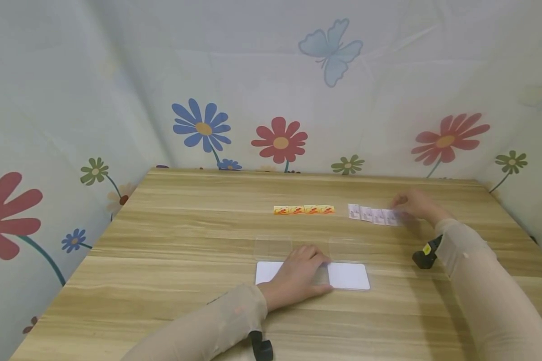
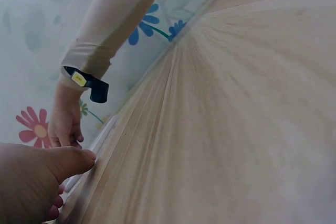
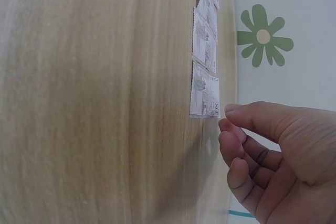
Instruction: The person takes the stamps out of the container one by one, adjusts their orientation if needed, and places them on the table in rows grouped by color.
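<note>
My right hand [image 1: 416,204] hovers at the right end of a row of pale lilac stamps [image 1: 372,214]. In the right wrist view, its loosely curled fingers and thumb are right by the edge of the end stamp [image 3: 206,95], marked 80, with nothing between them. My left hand [image 1: 298,273] lies between two white rectangular cards. It grips the left side of the right card [image 1: 349,276], fingers at the far corner and thumb at the near one. The left card [image 1: 267,271] is partly hidden behind that hand.
A row of several yellow and orange stamps [image 1: 304,210] lies left of the lilac row. Clear plastic rectangles [image 1: 273,246] lie flat just beyond the white cards. The wooden table [image 1: 162,240] meets a flower-printed curtain [image 1: 253,75] at the back and sides.
</note>
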Demonstrator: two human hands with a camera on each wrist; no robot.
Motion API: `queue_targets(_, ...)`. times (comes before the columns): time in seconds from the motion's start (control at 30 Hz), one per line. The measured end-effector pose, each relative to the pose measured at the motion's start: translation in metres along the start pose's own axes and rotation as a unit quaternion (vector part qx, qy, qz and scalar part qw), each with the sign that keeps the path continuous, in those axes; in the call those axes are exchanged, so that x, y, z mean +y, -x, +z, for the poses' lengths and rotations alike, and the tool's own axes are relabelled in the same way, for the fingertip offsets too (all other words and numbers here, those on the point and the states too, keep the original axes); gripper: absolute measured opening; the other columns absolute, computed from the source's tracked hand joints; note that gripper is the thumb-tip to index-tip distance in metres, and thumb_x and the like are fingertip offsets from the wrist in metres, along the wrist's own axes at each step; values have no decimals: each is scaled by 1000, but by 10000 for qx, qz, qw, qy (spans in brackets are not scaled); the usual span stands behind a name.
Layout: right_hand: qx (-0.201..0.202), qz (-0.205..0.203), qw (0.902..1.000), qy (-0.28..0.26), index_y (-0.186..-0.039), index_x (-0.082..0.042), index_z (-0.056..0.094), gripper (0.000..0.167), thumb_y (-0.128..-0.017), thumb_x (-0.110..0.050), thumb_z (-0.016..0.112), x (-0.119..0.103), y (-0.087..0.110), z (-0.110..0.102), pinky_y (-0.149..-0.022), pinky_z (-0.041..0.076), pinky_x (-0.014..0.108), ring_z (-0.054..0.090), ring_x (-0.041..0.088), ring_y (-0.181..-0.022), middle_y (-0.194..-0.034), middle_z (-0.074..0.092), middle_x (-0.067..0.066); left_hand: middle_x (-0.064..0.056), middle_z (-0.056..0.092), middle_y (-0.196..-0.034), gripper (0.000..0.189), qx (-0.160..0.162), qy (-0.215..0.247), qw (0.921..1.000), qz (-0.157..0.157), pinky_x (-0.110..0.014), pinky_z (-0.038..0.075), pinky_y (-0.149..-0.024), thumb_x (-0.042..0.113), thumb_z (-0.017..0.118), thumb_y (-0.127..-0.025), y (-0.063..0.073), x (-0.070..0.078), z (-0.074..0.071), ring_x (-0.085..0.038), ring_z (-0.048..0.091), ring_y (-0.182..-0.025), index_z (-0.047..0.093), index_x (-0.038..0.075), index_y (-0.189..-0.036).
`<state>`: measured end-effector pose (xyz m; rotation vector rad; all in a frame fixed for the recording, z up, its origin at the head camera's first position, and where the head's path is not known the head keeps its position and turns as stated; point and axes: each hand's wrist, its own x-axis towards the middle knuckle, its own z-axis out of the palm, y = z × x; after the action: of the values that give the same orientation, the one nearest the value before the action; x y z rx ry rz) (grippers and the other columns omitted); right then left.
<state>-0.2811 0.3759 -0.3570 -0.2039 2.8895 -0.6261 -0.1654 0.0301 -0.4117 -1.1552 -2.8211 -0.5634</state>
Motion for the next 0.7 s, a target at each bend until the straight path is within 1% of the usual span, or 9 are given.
queue_targets(0.3,-10,-2,10000,-63,-105,4,66,20,-91,-8,58,-2,3,-2,-73,52,40,60,26,-83,-104,67,25,3,56,-118,50,26,2,10000,12,-32,40,-105,48,69,-83,0,1,-1,-15,51,-116,61,16,-121)
queue_targets(0.53,-6,62,9998,-170,-109,7,63,24,-92,-9,57,-5,9,-4,-75,55,42,63,30,-88,-112,64,30,2,57,-117,50,77,-52,9999,46,-31,41,-104,48,70,-82,0,1,0,-14,51,-114,62,16,-120)
queue_targets(0.7,27,51,9996,-293,-112,9,60,27,-93,-9,56,-4,12,-4,-71,55,38,64,30,-86,-116,61,33,2,57,-116,49,120,-66,9999,64,-31,42,-103,48,70,-82,0,1,1,-15,51,-113,63,16,-119)
